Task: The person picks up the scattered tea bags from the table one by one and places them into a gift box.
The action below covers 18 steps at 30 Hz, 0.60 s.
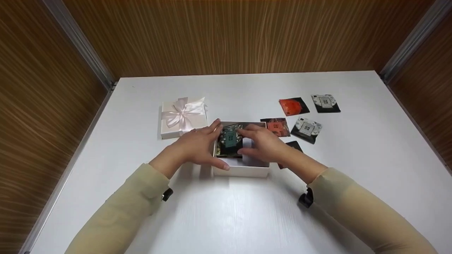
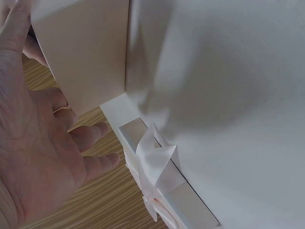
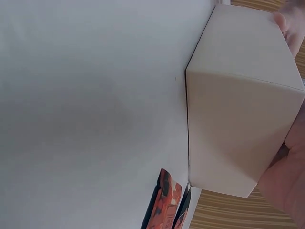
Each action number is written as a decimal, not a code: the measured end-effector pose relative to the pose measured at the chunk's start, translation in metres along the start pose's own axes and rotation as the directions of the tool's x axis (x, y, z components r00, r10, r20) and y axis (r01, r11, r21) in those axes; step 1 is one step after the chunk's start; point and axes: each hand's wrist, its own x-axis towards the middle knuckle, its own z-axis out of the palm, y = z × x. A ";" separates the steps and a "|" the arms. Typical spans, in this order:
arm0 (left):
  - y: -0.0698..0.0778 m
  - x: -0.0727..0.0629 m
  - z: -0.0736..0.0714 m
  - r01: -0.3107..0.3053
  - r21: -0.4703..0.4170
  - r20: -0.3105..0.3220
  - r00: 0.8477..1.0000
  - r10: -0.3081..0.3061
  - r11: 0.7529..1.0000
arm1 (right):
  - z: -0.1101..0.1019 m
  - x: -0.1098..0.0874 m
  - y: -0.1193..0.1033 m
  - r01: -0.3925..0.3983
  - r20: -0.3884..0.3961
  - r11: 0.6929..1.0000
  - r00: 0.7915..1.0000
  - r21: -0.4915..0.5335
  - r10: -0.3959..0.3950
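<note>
Basically, 1 big white table (image 1: pixel 226 211) under everything, brown wood-grain panels (image 1: pixel 233 38) round it. On it, 1 open white rectangular cardboard box (image 1: pixel 241 171), approx. mid-table.

L hand (image 1: pixel 199 146) is spread wide: fingers along box's L wall, thumb out over its near L part. R hand (image 1: pixel 266 144) reaches in over box's R wall, thumb & index well apart, tips at R edge of a green-&-black square packet (image 1: pixel 230 138) lying in box's L half. Can't tell how many are under it.

L of box: 1 cream square cardboard lid (image 1: pixel 170 131) w/ 1 pale pink satin bow (image 1: pixel 182 114).

R of box, 5 more pkts: 1 orange-red-&-black packet (image 1: pixel 295 106) & 2 white-&-black packets (image 1: pixel 307 129) farther off; 1 red-&-dark packet (image 1: pixel 278 127) just beside box's far R corner; 1 mostly hidden black packet (image 1: pixel 296 145) nearer, partly under R forearm.
</note>
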 end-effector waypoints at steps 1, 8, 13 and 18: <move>0.000 0.000 0.000 0.001 -0.001 -0.002 1.000 -0.001 1.000 | 0.000 0.000 0.000 -0.002 0.001 1.000 1.000 -0.002 0.002; -0.001 0.000 0.001 0.004 -0.003 -0.008 1.000 -0.004 1.000 | 0.003 0.004 -0.002 -0.022 0.021 0.999 1.000 -0.031 0.023; -0.001 0.000 0.001 0.001 -0.003 -0.009 1.000 -0.001 1.000 | 0.005 0.004 -0.002 -0.033 0.018 0.997 0.999 -0.073 0.035; -0.001 0.001 0.001 -0.003 0.002 -0.007 1.000 0.003 1.000 | 0.006 0.004 -0.004 -0.033 0.014 0.992 0.999 -0.122 0.034</move>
